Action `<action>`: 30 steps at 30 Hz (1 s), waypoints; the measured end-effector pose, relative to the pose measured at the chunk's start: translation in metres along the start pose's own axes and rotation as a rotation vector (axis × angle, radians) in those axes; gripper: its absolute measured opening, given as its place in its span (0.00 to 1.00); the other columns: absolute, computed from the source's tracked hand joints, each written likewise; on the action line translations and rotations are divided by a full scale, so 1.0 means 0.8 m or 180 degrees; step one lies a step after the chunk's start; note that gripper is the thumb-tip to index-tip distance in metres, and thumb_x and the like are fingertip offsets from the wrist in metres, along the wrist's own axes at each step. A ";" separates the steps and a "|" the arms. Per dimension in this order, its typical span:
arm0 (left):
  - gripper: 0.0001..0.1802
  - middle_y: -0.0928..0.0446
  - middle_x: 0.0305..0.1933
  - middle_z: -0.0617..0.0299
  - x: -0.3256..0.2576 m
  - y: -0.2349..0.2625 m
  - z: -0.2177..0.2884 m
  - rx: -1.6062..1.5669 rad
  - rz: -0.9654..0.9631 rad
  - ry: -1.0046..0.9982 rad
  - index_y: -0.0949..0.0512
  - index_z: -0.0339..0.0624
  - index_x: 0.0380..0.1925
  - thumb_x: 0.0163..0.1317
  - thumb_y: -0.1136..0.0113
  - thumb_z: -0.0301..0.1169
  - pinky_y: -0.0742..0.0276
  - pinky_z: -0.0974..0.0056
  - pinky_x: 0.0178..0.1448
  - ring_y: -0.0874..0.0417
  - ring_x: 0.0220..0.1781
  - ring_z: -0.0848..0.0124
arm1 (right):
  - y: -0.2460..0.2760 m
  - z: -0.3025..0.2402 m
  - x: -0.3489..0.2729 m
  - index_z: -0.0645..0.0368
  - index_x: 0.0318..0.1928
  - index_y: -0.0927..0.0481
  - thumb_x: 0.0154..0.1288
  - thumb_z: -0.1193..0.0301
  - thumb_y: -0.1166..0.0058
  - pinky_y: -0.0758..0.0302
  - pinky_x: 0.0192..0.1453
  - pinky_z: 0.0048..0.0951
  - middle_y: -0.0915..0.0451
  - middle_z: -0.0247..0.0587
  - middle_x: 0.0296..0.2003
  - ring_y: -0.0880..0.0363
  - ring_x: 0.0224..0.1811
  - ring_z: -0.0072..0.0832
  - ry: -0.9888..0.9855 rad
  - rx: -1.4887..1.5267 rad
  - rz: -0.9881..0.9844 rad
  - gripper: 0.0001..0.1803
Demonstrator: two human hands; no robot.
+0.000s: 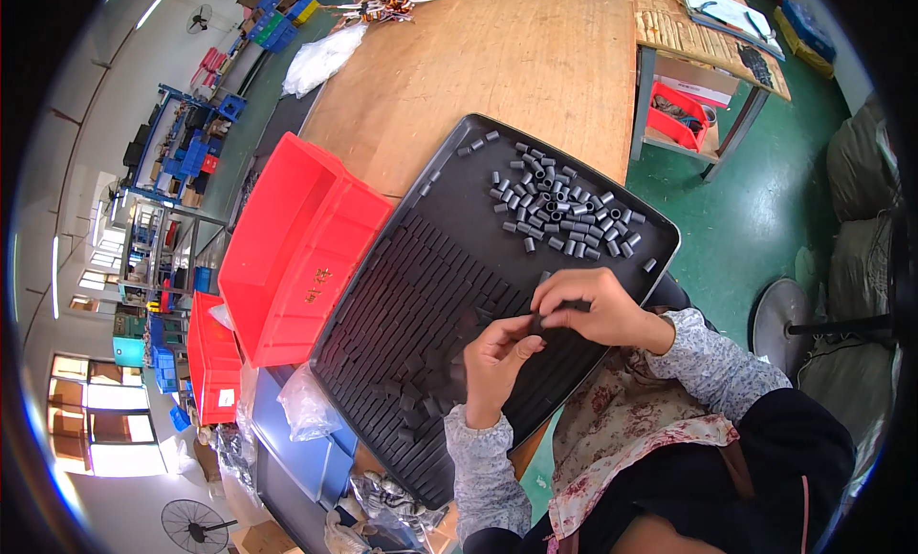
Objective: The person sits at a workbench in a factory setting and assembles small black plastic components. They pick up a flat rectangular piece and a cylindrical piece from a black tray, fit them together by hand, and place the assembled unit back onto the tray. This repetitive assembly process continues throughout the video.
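Observation:
Over the right half of a black tray [449,193], my two hands come together at a small black piece [538,322]. My left hand [492,361] pinches it from the left with thumb and fingertips. The fingers of my right hand [595,304] close on it from the other side and partly cover it, so its exact shape is hidden. A pile of short grey-black tubes [564,208] lies at the tray's far right. Rows of flat black strips [421,277] line the left and middle of the tray. Several loose black blocks [409,393] lie on these rows near my left hand.
A red bin [316,258] leans against the tray's left edge, with another red bin [212,358] beyond it. Clear plastic bags [311,406] lie beside the tray's lower left. The wooden table [488,62] extends away behind. A pedestal fan base [779,320] stands on the floor at right.

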State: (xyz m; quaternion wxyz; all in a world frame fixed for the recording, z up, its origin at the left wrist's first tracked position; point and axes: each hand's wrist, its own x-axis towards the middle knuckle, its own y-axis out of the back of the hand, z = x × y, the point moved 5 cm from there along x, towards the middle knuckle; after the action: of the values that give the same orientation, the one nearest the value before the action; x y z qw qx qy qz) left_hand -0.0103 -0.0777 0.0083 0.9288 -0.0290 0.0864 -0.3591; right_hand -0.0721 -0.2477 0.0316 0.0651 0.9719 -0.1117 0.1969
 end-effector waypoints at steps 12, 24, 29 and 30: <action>0.17 0.18 0.35 0.65 -0.020 0.022 0.046 0.3057 0.0336 -0.1475 0.14 0.42 0.30 0.35 0.21 0.28 0.28 0.61 0.50 0.23 0.43 0.64 | 0.023 0.022 0.005 0.65 0.34 0.23 0.53 0.83 0.37 0.22 0.37 0.30 0.20 0.43 0.32 0.18 0.32 0.38 -0.0211 -0.1075 0.1031 0.09; 0.10 0.20 0.33 0.64 -0.024 0.023 0.049 0.2492 0.0485 -0.1140 0.18 0.40 0.26 0.44 0.24 0.25 0.27 0.66 0.42 0.23 0.39 0.69 | 0.000 0.011 0.014 0.58 0.31 0.17 0.48 0.74 0.31 0.25 0.41 0.36 0.21 0.37 0.30 0.24 0.36 0.38 0.0305 -0.1999 0.0083 0.09; 0.08 0.20 0.32 0.64 -0.029 0.031 0.017 0.0993 0.0369 -0.0205 0.20 0.35 0.34 0.57 0.29 0.23 0.25 0.74 0.34 0.21 0.31 0.78 | -0.001 0.025 0.005 0.59 0.34 0.17 0.50 0.77 0.34 0.25 0.42 0.36 0.21 0.39 0.33 0.23 0.38 0.39 -0.0099 -0.1862 -0.0079 0.09; 0.08 0.21 0.32 0.63 -0.028 0.030 0.014 0.0861 0.0344 -0.0121 0.20 0.34 0.35 0.58 0.30 0.23 0.25 0.74 0.35 0.21 0.31 0.79 | -0.003 0.032 0.001 0.59 0.35 0.17 0.51 0.78 0.35 0.24 0.43 0.36 0.20 0.39 0.33 0.23 0.39 0.39 -0.0250 -0.1765 -0.0094 0.09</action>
State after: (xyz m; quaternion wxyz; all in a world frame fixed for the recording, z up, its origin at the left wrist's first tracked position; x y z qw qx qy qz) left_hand -0.0090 -0.0450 0.0198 0.9437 0.0943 0.0210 -0.3162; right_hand -0.0611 -0.2499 0.0084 0.3270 0.9254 -0.1495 0.1201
